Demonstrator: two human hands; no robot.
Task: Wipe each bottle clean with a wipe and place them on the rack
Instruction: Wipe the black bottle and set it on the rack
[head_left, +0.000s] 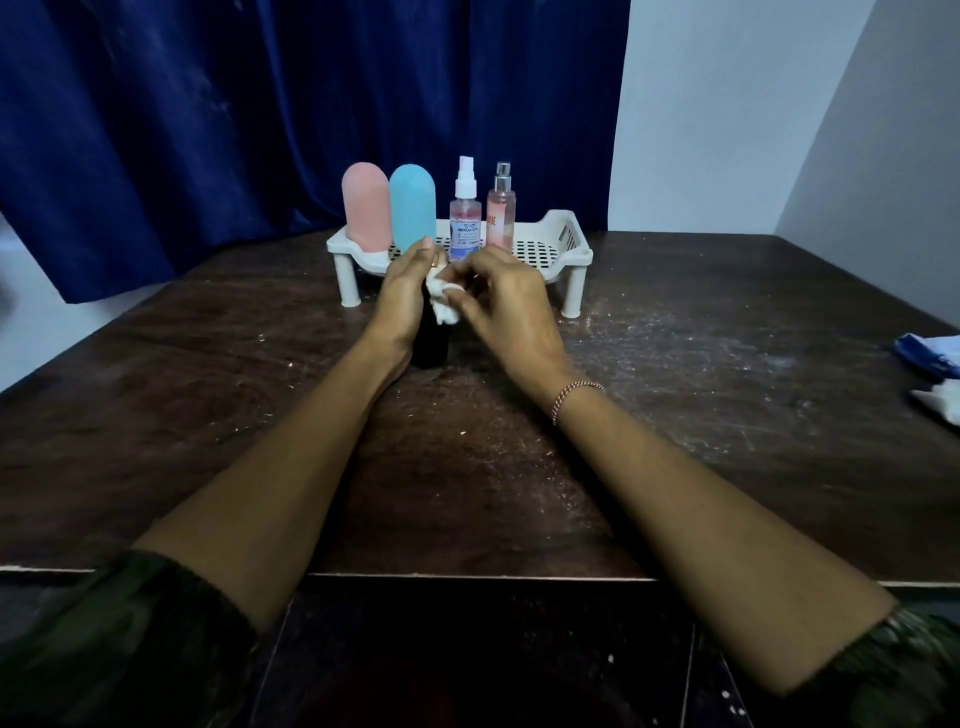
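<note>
A dark bottle (431, 343) stands upright on the table in front of the white rack (563, 241). My left hand (402, 296) grips its upper part from the left. My right hand (506, 306) pinches a white wipe (442, 301) against the bottle's top, which the hands hide. On the rack stand a pink bottle (366, 205), a light blue bottle (412, 205), a clear spray bottle with a white nozzle (465, 218) and a slim pink spray bottle (501, 210).
The dark wooden table (675, 395) is scratched and speckled with white crumbs. A blue and white wipe pack (930, 356) and some white wipes (943, 402) lie at the right edge. A blue curtain (260, 114) hangs behind the rack.
</note>
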